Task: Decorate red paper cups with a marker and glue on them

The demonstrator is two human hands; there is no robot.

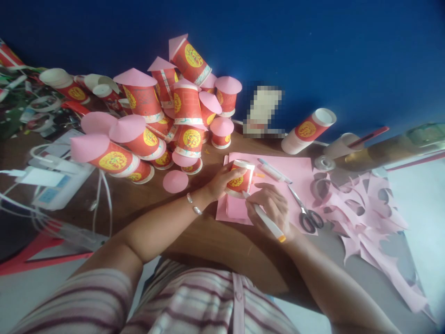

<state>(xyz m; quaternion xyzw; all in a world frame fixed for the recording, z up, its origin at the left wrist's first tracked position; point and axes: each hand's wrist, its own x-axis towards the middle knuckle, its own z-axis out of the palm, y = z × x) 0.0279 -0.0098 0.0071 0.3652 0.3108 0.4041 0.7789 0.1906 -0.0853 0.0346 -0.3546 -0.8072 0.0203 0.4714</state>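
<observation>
One red cup [241,182], with no pink hat, is held over the pink paper [299,167]. The left hand [219,183] grips it. The right hand [274,204] is wrapped around one white tool [268,221], its tip by the cup's low edge. Near them are one pair of scissors [304,210] and one round pink piece [175,181]. Farther out, more than eight capped cups [141,99] already wear pink hats; one cup stack [308,131] by the wall has none.

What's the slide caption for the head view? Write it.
Left hand holds a red paper cup, right hand a white knife-like tool, near pink-cone-topped cups.
</observation>
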